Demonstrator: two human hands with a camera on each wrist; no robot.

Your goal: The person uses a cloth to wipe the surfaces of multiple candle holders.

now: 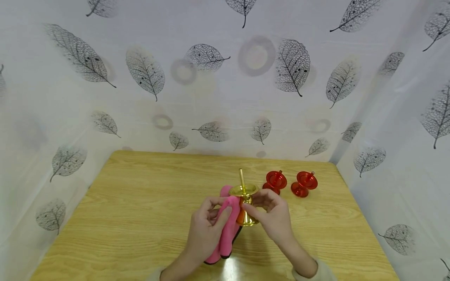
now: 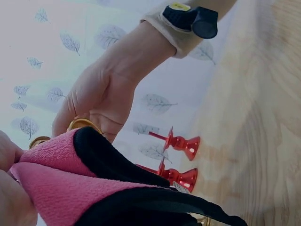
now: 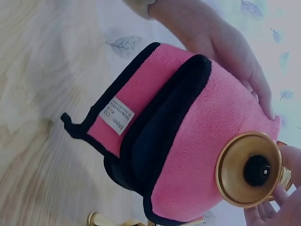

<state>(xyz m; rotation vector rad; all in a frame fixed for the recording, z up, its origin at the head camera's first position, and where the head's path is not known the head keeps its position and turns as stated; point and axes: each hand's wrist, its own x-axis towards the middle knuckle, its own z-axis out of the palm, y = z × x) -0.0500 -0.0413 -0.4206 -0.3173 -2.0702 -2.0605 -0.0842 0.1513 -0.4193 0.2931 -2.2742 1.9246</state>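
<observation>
In the head view my right hand holds a gold candle holder by its stem, upright, with its dish and spike on top. My left hand pinches a folded pink cloth against the holder's left side. Black edging and a white label show on the cloth in the right wrist view. There the round gold base of the holder faces the camera, beside the fabric. From the left wrist, the cloth hides most of the holder.
Two red candle holders stand at the back right of the wooden table. Part of another gold piece shows low in the right wrist view, behind the cloth. A leaf-printed white curtain surrounds the table's back and sides.
</observation>
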